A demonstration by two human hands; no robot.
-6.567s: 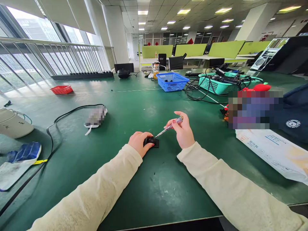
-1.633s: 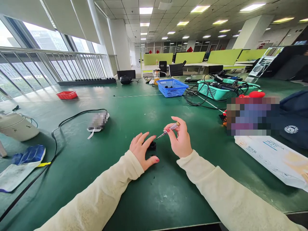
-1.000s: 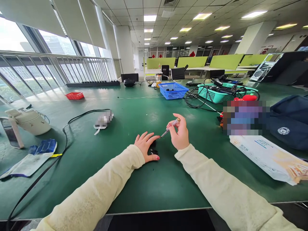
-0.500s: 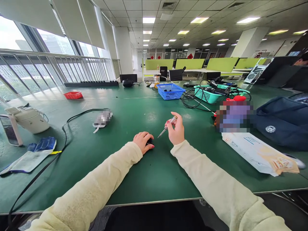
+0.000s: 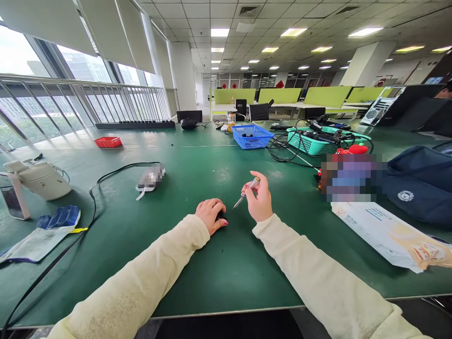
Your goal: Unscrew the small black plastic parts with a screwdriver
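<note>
Holds screwdriver (image 5: 253, 182) in right hand (image 5: 260, 200), black part (image 5: 221, 215) under curled left hand (image 5: 211, 214). Both seemingly light, stiff; best gripped by handle and edges.

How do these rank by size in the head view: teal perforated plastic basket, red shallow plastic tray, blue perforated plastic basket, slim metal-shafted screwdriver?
1. Teal basket
2. Blue basket
3. Unsure, so unranked: red tray and screwdriver; the screwdriver looks longer but thinner, and sits nearer the camera.
</note>
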